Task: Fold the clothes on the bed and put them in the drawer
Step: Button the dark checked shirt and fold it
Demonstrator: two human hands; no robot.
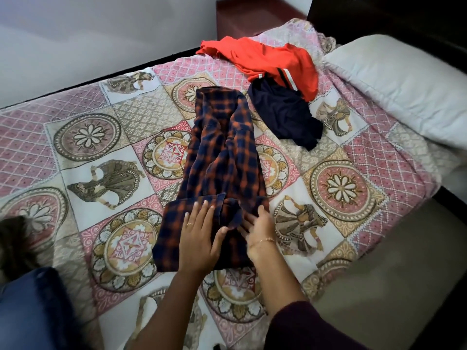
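Note:
A navy and orange checked shirt (pixel 222 157) lies lengthwise in the middle of the bed, partly folded into a narrow strip. My left hand (pixel 201 238) lies flat on its near end with the fingers straight. Beside it, my right hand (pixel 260 231) touches the shirt's right edge near a folded cuff, with its fingers partly tucked under the fabric. Farther back lie a crumpled orange-red garment (pixel 267 61) and a dark navy garment (pixel 285 114). No drawer is in view.
The bed has a patterned pink and beige quilt (pixel 101 147). A white pillow (pixel 404 89) lies at the right. A dark headboard (pixel 379 16) stands behind it. The floor shows at the lower right, and a blue cloth (pixel 32 311) at the lower left.

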